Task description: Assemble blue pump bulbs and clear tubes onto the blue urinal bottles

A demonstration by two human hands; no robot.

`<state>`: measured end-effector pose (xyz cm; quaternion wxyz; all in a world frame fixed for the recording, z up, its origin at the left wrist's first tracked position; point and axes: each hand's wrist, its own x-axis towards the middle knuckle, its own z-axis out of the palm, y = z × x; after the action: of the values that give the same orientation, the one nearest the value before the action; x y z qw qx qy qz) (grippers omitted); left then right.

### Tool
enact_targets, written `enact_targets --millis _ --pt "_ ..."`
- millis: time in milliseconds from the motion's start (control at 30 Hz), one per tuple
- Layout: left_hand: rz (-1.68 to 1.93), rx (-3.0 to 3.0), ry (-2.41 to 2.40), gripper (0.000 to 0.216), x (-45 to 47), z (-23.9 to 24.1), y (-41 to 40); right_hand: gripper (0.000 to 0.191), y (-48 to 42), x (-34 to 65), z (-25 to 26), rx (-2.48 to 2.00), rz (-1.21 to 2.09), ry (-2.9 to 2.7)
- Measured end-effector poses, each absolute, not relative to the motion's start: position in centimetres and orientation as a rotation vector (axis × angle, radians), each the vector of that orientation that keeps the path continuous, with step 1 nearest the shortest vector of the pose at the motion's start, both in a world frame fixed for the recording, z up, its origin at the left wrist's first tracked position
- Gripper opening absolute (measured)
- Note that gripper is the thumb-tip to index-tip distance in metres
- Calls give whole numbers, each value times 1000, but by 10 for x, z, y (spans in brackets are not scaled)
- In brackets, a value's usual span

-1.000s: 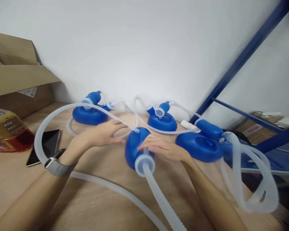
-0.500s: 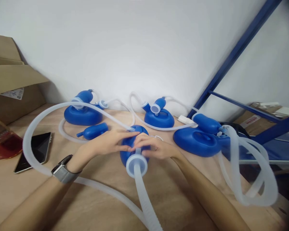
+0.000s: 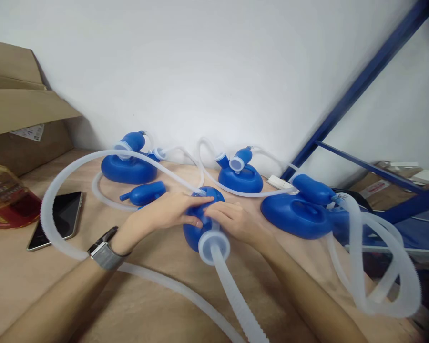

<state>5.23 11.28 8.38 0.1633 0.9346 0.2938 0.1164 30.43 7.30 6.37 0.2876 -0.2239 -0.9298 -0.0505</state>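
In front of me a blue plastic urinal bottle (image 3: 192,234) lies on the table, its translucent white cap (image 3: 203,256) facing me. A ribbed white hose (image 3: 232,290) runs out of that cap toward the front edge. My left hand (image 3: 171,209) grips the bottle from the left, thumb and fingers around its body. Curled against the right side of the neck, just behind the cap, is my right hand (image 3: 234,221); its fingertips are partly hidden. Another hose (image 3: 71,166) joins the bottle's far end and loops out to the left, passing by my wristwatch (image 3: 107,250).
More blue urinal bottles stand behind: left (image 3: 128,169), middle (image 3: 239,181) and right (image 3: 293,216), with hoses attached. A loose blue fitting (image 3: 146,193) lies left of my hand. At left are a phone (image 3: 57,219), a drink bottle (image 3: 12,205) and a cardboard box (image 3: 32,112). A blue metal frame (image 3: 357,90) rises at right.
The urinal bottle's cap has swung slightly right, and its hose with it. My right hand's fingers have curled in closer at the neck. The whole view has shifted a little.
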Motion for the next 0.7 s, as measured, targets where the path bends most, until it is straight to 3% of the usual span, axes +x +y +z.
enact_targets --millis 200,333,467,633,700 --pt "359 2676 871 66 55 88 107 34 60 316 96 -546 75 -2463" --pt "410 2658 837 50 55 85 108 40 47 305 104 -684 800 -2255" --pt "465 2689 869 44 54 79 108 44 44 286 90 -663 1514 -1704" --pt "460 2692 853 48 56 80 103 58 30 267 85 -765 1470 -1552" --pt "450 2651 855 49 58 81 102 52 24 260 88 -847 1395 -1648"
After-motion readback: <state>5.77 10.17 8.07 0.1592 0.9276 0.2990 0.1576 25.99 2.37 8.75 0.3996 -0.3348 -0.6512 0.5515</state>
